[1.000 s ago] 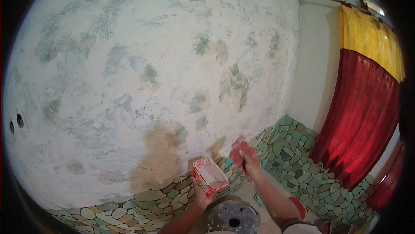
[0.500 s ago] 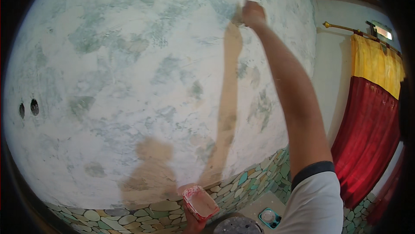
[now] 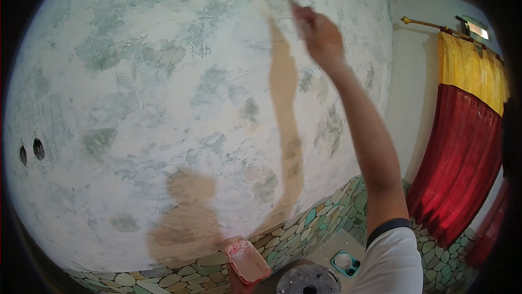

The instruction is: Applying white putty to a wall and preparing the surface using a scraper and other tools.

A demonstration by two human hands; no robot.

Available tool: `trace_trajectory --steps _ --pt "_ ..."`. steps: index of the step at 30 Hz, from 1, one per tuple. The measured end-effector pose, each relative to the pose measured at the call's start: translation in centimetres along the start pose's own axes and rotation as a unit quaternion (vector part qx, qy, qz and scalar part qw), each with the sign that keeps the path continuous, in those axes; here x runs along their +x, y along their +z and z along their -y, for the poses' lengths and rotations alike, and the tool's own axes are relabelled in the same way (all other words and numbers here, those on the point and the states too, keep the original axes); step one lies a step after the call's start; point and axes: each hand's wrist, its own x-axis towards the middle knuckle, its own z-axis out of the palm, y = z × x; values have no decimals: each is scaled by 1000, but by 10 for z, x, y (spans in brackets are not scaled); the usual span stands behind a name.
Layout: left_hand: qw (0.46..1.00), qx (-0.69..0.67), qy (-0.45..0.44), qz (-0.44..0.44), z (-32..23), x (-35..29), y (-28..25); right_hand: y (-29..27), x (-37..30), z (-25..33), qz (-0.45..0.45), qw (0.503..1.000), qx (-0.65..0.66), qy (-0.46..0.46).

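My right hand point(image 3: 322, 36) is raised near the upper part of a patchy white and grey-green wall point(image 3: 163, 104). It is closed on a thin-bladed scraper point(image 3: 293, 8), seen nearly edge-on and blurred by motion. I cannot tell whether the blade touches the wall. Low in front of me, my left hand point(image 3: 237, 283) grips a red rectangular tub point(image 3: 265, 273). A smooth pale pinkish-white paste point(image 3: 250, 258) lies in the tub, and smears of it cover the rim. Most of the left hand is hidden beneath the tub.
Stone-patterned cladding point(image 3: 179, 277) runs along the wall's foot. Below me are a round speckled grey top point(image 3: 293, 280) and a small teal tray point(image 3: 345, 263). A red and yellow curtain point(image 3: 454, 131) hangs at the right. Two dark round holes point(image 3: 38, 149) pierce the wall at left.
My right hand has moved away from its spot high on the wall, toward me, and the scraper now points up and left. The tub stays low in my left hand, with the view slightly shifted.
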Motion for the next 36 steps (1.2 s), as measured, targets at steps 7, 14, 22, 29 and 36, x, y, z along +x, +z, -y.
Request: trace_trajectory --steps 7,14,22,29,36 --pt "990 2 46 130 -12 40 -115 1 62 -77 66 989 -57 120" --pt "981 46 67 178 -34 43 -120 33 68 -37 70 992 71 80" --pt "963 98 73 239 -31 35 -110 52 49 40 72 989 129 15" --pt "940 141 96 295 -28 13 -80 21 82 -56 36 991 104 73" --pt "949 121 131 260 -41 18 -60 50 55 -16 66 990 -126 4"
